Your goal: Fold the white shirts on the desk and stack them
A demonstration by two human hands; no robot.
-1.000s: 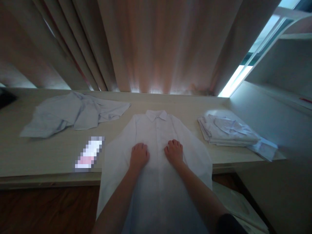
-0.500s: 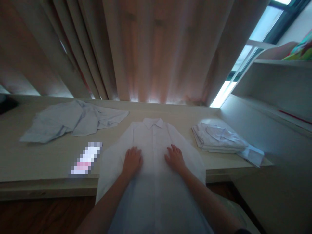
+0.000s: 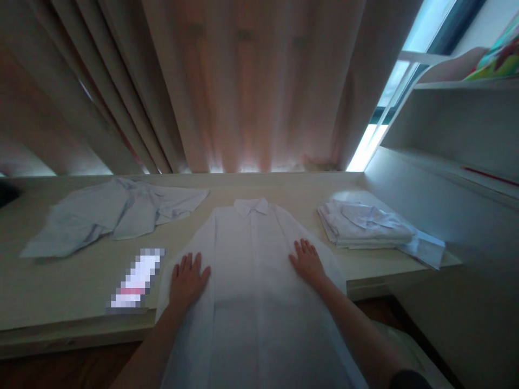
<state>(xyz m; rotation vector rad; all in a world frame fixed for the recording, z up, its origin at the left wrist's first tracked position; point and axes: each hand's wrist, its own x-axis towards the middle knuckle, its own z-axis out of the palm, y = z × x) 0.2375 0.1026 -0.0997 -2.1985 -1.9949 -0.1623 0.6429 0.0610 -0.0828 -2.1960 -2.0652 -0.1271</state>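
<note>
Head view, and here we are with both hands laid out on the white shirt [image 3: 237, 281]: left hand [image 3: 188, 283] over toward the shirt's left side, right hand [image 3: 308, 263] toward its right, the button line running between them. Palms down, fingers pointing away from the person at the shirt's collar [image 3: 251, 207], and look at those thumbs, both angled inward toward the shirt's middle. The forearms come in from either side of the shirt's lower part, making a wide V, a dark sleeve [image 3: 410, 379] just showing on the right one. Grip? Loose as you like: both hands are unclenched, flat on the cloth, grasping nothing; how hard they press, I cannot tell. And the shirt itself, front up, collar neat at the far end, shoulders spread evenly, the front looking mostly smooth, bluish shadow creeping over its lower half. It lies on the pale desk [image 3: 73, 286], its lower part running past the near edge. Left of the shirt sits a rumpled white garment [image 3: 97, 216], with a pixelated item [image 3: 135, 281] nearer the shirt's side; right of the shirt, a folded white stack [image 3: 365, 229]; beyond it, curtains [image 3: 259, 97].
</note>
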